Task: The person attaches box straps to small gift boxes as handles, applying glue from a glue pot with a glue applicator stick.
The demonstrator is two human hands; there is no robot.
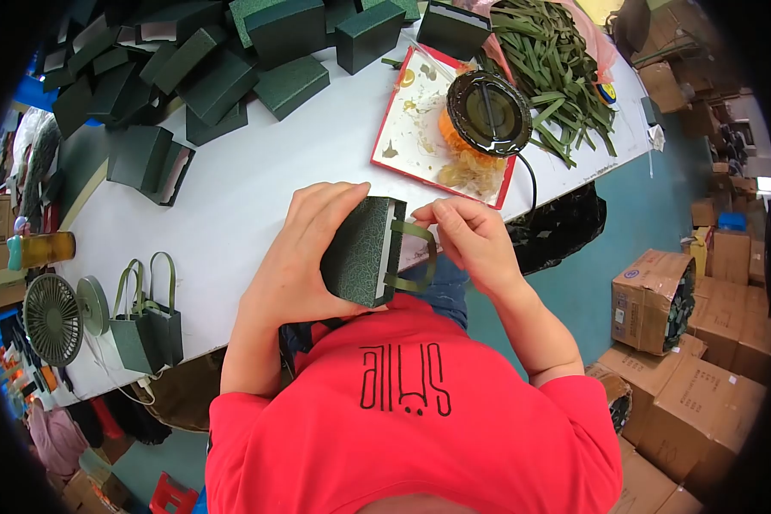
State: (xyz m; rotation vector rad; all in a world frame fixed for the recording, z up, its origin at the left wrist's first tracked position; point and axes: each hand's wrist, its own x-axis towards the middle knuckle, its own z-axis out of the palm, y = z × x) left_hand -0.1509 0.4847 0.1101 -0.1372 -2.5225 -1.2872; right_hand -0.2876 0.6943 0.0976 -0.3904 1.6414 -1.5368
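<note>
A dark green patterned box [358, 250] is gripped in my left hand [304, 248], thumb and fingers around its ends. On its right side a green ribbon loop [428, 257] curves outward. My right hand [475, 240] is at the upper end of that loop, with thumb and forefinger pinched together at the ribbon. Behind my hands a round black-topped pot [488, 111] stands on a white tray with a red rim [388, 111], smeared with amber residue. Loose green ribbons [548, 68] lie piled at the back right.
Many green boxes [291, 86] heap across the back left of the white table [223, 180]. Small boxes with ribbon handles [148, 338] stand at left, near a fan [53, 319]. A black cord hangs over the right edge. Cardboard cartons [702, 403] stack on the floor at right.
</note>
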